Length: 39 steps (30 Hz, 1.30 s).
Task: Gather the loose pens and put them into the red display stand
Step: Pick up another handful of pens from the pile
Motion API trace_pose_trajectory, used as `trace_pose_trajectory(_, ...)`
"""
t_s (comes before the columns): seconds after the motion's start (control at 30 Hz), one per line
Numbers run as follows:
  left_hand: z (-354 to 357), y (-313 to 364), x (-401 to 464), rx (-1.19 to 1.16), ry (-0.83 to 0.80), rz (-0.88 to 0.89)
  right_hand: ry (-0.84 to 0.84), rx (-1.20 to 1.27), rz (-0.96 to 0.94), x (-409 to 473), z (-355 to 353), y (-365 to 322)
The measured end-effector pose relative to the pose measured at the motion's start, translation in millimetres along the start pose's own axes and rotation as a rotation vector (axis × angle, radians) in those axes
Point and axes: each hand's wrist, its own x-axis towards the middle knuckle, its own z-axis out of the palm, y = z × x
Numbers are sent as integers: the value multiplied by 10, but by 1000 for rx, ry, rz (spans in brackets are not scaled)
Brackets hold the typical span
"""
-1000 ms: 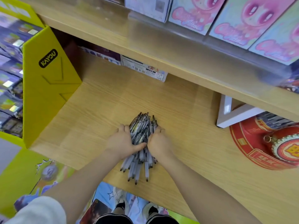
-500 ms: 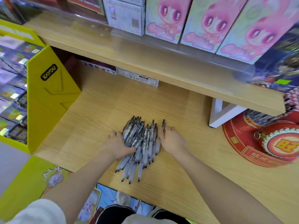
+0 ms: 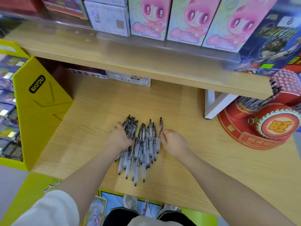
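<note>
Pens [image 3: 140, 144] lie in a loose fan at centre frame on the wooden shelf [image 3: 203, 160], tips toward the viewer; the red stand [image 3: 254, 128] sits well apart at the right edge. Left hand [image 3: 119, 137] rests on the pile's left side with fingers curled over a few pens, right hand [image 3: 174, 143] is just beside the rightmost pen, fingers bent, whether it pinches that pen I cannot tell. To do this well: sweep both palms inward to square the fan into one bundle, align the tips, then clamp round the middle before lifting toward the stand.

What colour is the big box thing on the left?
Yellow box, black logo, seen in the head view.
</note>
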Motion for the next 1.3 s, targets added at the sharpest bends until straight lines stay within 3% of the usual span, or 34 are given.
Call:
trace_pose_trajectory(0.27,2,-203,-63,106,23,-62,39,61,29,-73,153,-109)
trace_pose_trajectory(0.6,-94,-307,37,37,72,63,96,59,64,-212,268,-181)
trace_pose_trajectory(0.9,-342,-505,138,241,140,34,99,26,110,-333,264,-217)
trace_pose_trajectory(1.13,-419,-388,-13,-33,149,142,140,68,116,-349,212,-276)
trace_pose_trajectory(1.3,-461,-29,-276,-145,-42,342,247,140,119,-360,-11,-186)
